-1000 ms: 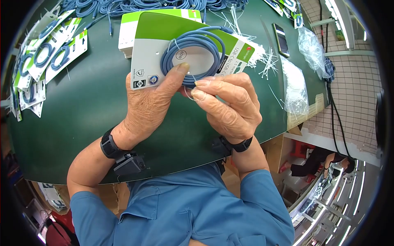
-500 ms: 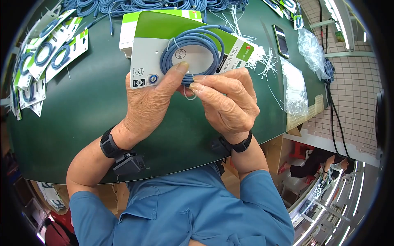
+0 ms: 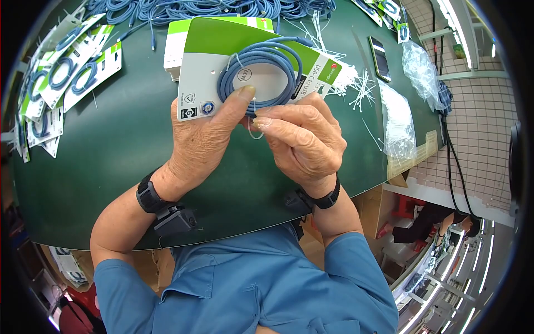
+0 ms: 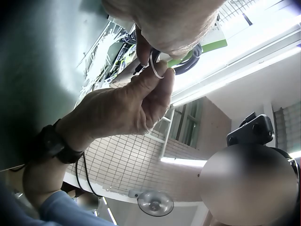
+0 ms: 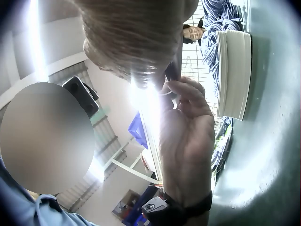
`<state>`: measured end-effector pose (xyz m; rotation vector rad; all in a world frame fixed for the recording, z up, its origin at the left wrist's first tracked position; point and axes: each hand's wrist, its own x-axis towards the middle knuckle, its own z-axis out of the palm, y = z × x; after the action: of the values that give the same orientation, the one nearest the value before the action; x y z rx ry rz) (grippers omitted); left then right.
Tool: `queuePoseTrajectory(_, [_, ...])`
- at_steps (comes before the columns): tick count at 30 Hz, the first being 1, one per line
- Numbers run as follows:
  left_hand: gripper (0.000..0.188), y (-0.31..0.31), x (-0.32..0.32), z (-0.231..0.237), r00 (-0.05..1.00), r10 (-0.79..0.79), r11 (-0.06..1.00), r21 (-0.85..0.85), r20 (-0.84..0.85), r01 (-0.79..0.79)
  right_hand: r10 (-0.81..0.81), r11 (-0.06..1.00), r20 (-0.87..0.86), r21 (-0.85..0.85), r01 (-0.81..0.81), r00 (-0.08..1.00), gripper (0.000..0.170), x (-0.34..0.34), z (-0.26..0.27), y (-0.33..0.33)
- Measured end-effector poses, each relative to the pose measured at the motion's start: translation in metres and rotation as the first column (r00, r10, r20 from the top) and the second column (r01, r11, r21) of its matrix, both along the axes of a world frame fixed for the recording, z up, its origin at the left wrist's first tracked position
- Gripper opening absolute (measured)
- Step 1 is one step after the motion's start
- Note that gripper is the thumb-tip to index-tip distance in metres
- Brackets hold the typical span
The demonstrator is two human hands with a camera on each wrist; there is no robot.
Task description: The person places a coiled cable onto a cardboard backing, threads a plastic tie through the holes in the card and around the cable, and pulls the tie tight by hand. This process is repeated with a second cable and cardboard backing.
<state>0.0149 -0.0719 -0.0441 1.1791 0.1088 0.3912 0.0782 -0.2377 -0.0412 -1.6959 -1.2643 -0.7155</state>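
In the head view my left hand (image 3: 200, 142) grips a green and white packaging card (image 3: 194, 78), with its thumb pressed over the lower part of a coiled blue USB-C cable (image 3: 225, 83). A white tie loops round the coil's upper left. At the coil's lower edge, the thumb and forefinger of my right hand (image 3: 306, 136) pinch a thin white cable tie (image 3: 255, 135), which bows in a small loop below the card. The left wrist view shows this tie (image 4: 153, 67) curving between both hands. The left fingers behind the card are mostly hidden.
A stack of cards (image 3: 173, 50) lies behind the held one. Loose white ties (image 3: 347, 75), a phone (image 3: 380, 57) and a plastic bag of ties (image 3: 399, 122) lie to the right. Carded cables (image 3: 83, 78) are piled left; loose blue cables (image 3: 222, 8) line the back.
My right hand has moved a little left, and its fingertips are now closer to the left thumb. The tie's loop hangs more visibly below the coil. The left hand and card have barely moved.
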Motion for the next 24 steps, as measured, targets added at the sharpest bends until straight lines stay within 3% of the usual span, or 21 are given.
queuePoseTrajectory(6, [0.022, 0.0, 0.0, 0.0, 0.999, -0.028, 0.999, -0.027, -0.015, 0.028, -0.026, 0.999, -0.006, 0.021, 0.026, 1.0, 0.027, -0.001, 0.002, 0.0])
queuePoseTrajectory(9, [0.022, 0.0, 0.0, 0.001, 0.999, -0.04, 0.999, -0.002, -0.025, 0.04, -0.078, 0.996, 0.03, 0.049, 0.077, 0.996, 0.042, 0.002, 0.002, 0.001])
queuePoseTrajectory(14, [0.022, 0.0, -0.002, 0.001, 0.997, -0.059, 0.998, 0.013, -0.057, 0.059, -0.069, 0.997, 0.017, 0.023, 0.068, 0.997, 0.042, 0.001, 0.004, 0.0])
queuePoseTrajectory(17, [0.023, -0.001, -0.002, -0.001, 0.997, -0.056, 0.998, 0.03, -0.059, 0.058, -0.051, 0.998, -0.034, -0.036, 0.05, 0.998, 0.026, -0.001, 0.007, 0.0])
queuePoseTrajectory(19, [0.023, -0.001, -0.003, -0.003, 0.997, -0.057, 0.997, 0.041, -0.058, 0.06, -0.028, 0.999, -0.079, -0.019, 0.026, 0.996, 0.026, -0.001, 0.004, 0.002])
queuePoseTrajectory(23, [0.02, 0.008, -0.01, -0.012, 0.996, -0.082, 0.981, 0.176, -0.032, 0.086, 0.027, 0.999, -0.203, 0.036, -0.02, 0.979, 0.026, -0.002, -0.004, 0.006])
queuePoseTrajectory(24, [0.021, 0.021, -0.013, -0.023, 0.998, 0.003, 0.664, 0.745, 0.069, -0.054, 0.055, 0.998, -0.25, 0.044, -0.045, 0.967, 0.024, -0.001, -0.005, 0.006])
